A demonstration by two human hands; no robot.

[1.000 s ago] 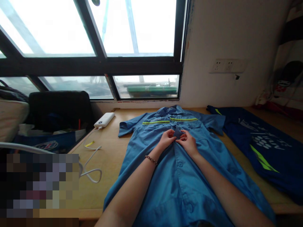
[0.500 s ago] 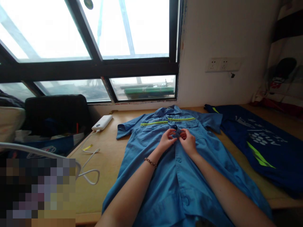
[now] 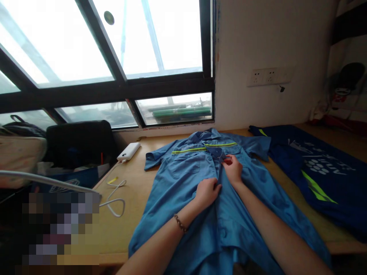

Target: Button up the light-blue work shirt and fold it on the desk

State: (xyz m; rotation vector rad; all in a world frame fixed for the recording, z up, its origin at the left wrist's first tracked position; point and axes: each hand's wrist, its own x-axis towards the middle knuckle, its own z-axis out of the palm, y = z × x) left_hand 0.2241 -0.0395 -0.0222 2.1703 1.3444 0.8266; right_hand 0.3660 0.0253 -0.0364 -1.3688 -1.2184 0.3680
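Note:
A blue short-sleeved work shirt (image 3: 183, 198) lies front up on the wooden table (image 3: 114, 229), its collar toward the window and yellow-green stripes across the chest. My right hand (image 3: 233, 168) pinches the edge of the front placket below the stripes, and a flap of it is turned over there, showing darker cloth. Lower down the front opening, my left hand (image 3: 208, 191) is closed on the shirt at the placket, its fingertips partly hidden. A button (image 3: 223, 232) shows near the hem.
Dark blue clothing (image 3: 315, 168) with white print lies to the right. On the left side sit a white power bank (image 3: 129, 151) and its looping white cable (image 3: 122, 208). A black chair back (image 3: 82, 141) stands beyond the table's left edge. Behind are the window and wall sockets (image 3: 262, 76).
My left hand has moved down the placket, away from my right hand. The right hand has shifted slightly right, pulling the placket edge over. The view has turned slightly.

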